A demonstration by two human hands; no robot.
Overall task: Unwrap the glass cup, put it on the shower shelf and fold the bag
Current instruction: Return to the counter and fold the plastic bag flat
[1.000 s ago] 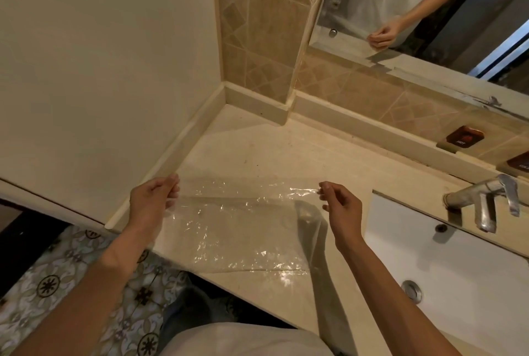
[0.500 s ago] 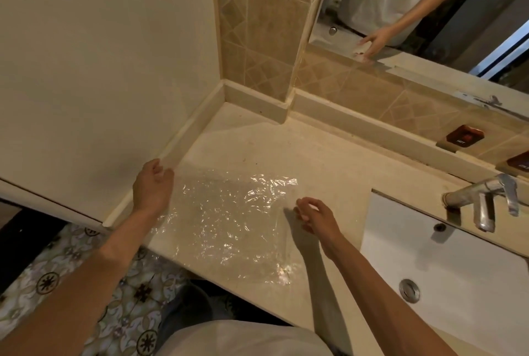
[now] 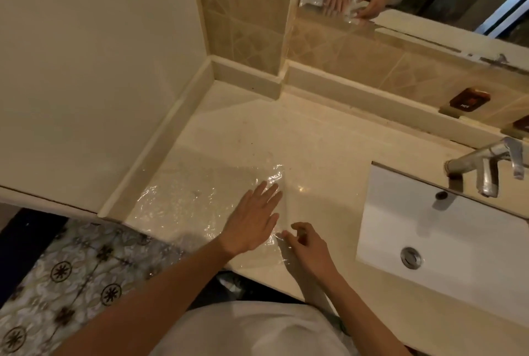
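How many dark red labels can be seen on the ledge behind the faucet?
2. One label lies whole on the ledge, left of the faucet; the second label is cut by the right frame edge. More may be hidden beyond.

Beige countertop [image 3: 329, 161]; 1 clear plastic bag [image 3: 183, 198] flat on it.

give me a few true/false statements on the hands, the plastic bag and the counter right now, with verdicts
1. The left hand lies flat, fingers spread, on the plastic bag. True.
2. The right hand rests inside the sink. False: it is on the counter, left of the sink, fingers curled at the bag's near right edge.
3. The bag lies spread on the counter between the side wall and the sink. True.
4. A glass cup stands on the bag. False: no cup shows on the bag or counter.
5. Water runs from the faucet. False: no stream is visible.
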